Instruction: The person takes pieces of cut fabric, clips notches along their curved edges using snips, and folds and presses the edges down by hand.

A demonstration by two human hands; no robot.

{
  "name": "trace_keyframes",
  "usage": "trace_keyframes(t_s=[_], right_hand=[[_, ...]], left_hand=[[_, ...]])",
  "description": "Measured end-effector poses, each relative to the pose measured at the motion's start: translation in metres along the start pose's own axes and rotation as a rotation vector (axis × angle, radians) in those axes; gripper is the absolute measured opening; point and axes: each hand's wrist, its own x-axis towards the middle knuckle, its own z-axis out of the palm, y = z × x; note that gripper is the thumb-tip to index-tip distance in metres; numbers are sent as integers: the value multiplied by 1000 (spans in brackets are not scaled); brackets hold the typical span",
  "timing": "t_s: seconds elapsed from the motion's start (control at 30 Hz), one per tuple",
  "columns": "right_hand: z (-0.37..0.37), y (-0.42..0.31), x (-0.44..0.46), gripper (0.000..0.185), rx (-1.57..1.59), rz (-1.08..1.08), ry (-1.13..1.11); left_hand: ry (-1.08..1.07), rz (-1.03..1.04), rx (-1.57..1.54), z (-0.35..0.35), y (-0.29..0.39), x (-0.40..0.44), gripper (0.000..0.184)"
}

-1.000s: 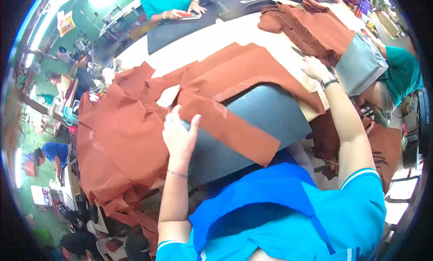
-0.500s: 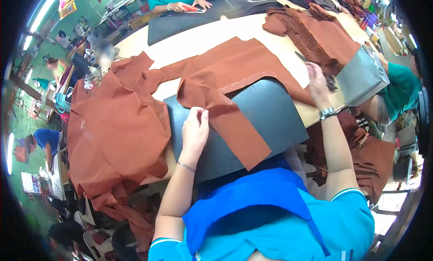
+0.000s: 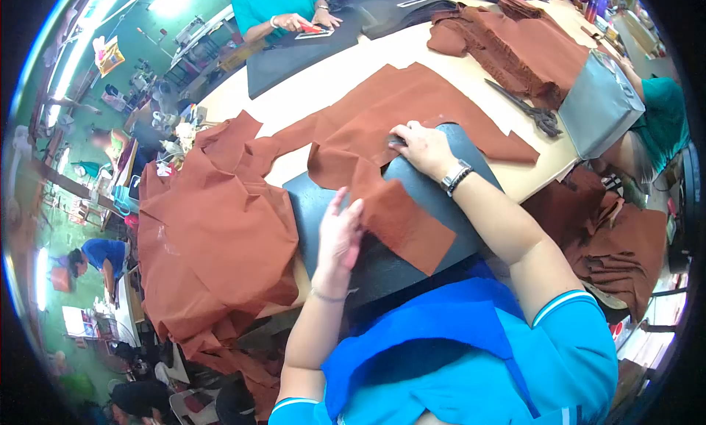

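Note:
A rust-brown fabric piece lies across the table and partly over a dark board. Its narrow end panel is folded over the board. My left hand is raised beside this panel, fingers extended and slightly blurred; no grip on the cloth shows. On the fabric's inner edge rests my right hand, its fingers bent around a small dark object whose kind I cannot make out. Dark scissors lie to the right on the table.
A large heap of rust-brown fabric hangs over the table's left side. More brown fabric is stacked at the far right, by a grey panel. Across the table, a person in a teal shirt works over dark cloth.
My right hand has moved left from near the scissors onto the fabric edge, with a small dark object in it. My left hand has come off the fabric fold, and the end panel has shifted.

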Motion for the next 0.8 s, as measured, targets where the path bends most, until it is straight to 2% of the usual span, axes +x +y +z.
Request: trace_keyframes(t_s=[0.1, 0.23, 0.3, 0.37, 0.4, 0.43, 0.47, 0.5, 0.53, 0.57, 0.6, 0.63, 0.67, 0.7, 0.73, 0.77, 0.8], right_hand=[[-15, 5, 3, 27, -26, 71, -36], [-35, -30, -7, 38, 244, 137, -110], [-62, -67, -22, 56, 390, 307, -446], [-55, -81, -52, 52, 656, 267, -543], [-60, -88, -59, 46, 729, 231, -561], [-65, -95, -63, 41, 800, 192, -571], [-53, -100, -73, 28, 1103, 216, -446], [-61, -104, -72, 23, 1095, 272, -540], [-67, -108, -73, 23, 1059, 249, -556], [-69, -111, -76, 23, 1024, 227, -573], [-65, -110, -82, 25, 996, 136, -573], [-81, -114, -74, 28, 790, 180, -766], [-77, -114, -77, 32, 861, 162, -630], [-72, -111, -80, 35, 930, 142, -490], [-67, -103, -79, 41, 1099, 373, -534], [-64, -92, -75, 44, 1211, 641, -671], [-63, -86, -71, 43, 1308, 671, -676]], left_hand=[[164, 114, 18, -17, 23, -39, 64], [105, -84, -206, -37, 5, -57, 55], [72, -173, -339, -38, -6, -66, 46], [63, -222, -461, -33, -17, -67, 42], [22, -181, -397, -24, -19, -67, 46], [-78, -249, -479, -15, -14, -65, 56], [-178, -316, -559, -6, -7, -63, 67], [-280, -383, -636, 1, -3, -57, 78], [-286, -356, -530, -1, -2, -46, 95], [-366, -308, -474, -4, 1, -34, 84], [-346, -275, -306, -3, 3, -21, 70], [-322, -239, -138, 1, 8, -12, 56], [-200, -202, -130, 7, 14, -11, 39], [-173, -149, -75, 2, 15, -7, 35], [-146, -99, -18, -7, 13, -2, 32], [-120, -52, 40, -13, 12, 1, 29], [-20, -17, 106, -7, 16, -5, 22]])
